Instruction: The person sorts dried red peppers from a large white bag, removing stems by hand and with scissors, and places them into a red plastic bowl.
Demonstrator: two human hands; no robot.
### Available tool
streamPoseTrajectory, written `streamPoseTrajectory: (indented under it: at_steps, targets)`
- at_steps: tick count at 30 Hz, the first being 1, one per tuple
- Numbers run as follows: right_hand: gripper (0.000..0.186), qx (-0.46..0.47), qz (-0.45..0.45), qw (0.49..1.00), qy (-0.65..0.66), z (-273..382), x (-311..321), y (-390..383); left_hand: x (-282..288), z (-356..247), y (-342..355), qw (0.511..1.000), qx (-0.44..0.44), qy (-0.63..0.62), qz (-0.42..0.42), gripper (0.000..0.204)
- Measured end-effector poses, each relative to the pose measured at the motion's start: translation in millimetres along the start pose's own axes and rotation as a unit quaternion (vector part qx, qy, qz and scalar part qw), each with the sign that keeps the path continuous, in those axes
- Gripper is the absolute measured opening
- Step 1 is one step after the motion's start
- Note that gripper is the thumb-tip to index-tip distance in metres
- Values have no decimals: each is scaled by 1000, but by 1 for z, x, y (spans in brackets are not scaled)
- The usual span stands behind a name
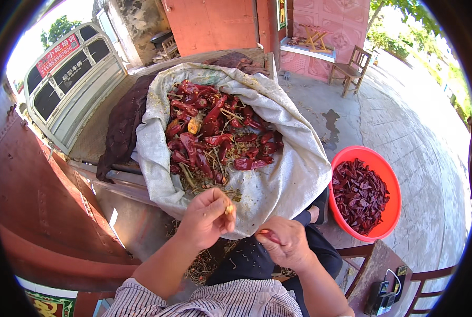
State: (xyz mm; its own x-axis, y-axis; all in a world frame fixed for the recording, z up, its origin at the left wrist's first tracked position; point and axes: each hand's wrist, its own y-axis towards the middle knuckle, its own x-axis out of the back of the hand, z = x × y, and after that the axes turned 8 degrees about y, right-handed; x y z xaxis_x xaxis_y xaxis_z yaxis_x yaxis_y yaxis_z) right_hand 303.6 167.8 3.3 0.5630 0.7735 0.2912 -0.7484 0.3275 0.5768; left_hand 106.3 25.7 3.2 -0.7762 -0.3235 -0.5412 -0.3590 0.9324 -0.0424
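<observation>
A whitish woven sack [286, 179] lies rolled open before me, holding many dried red chili peppers [196, 153] with loose stems and yellow seeds. Over its near edge, my left hand [208, 217] is closed, with a small yellowish piece [229, 210] at the fingertips; it looks like a pepper's seed core. My right hand [289, 244], lower and to the right, is wrapped round a red chili pepper [270, 236]. Most of that pepper is hidden in the fingers. The two hands are apart.
To the right stands a red plastic tub [395, 198] with dark red pepper pieces inside. The sack rests on a truck bed [101, 113] beside dark cloth [122, 124]. A wooden stool [370, 269] holding a small device is at lower right; a wooden chair [352, 68] stands farther back.
</observation>
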Motion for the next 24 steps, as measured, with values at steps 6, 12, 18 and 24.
streamPoseTrajectory:
  at_steps: [6,12,18,24]
  targets:
    - [37,-172,-199,924,-278,-39,123,-33,44,-45,-60,645,115,745,129,23]
    - [52,-223,-280,849,-388,-77,201,-73,37,-61,-71,512,122,840,133,36]
    - [32,-218,-270,924,-162,-58,125,-75,19,-41,36,586,-263,766,-23,21]
    - [15,-221,-216,949,-59,-43,68,-82,22,-27,112,382,-210,898,-59,23]
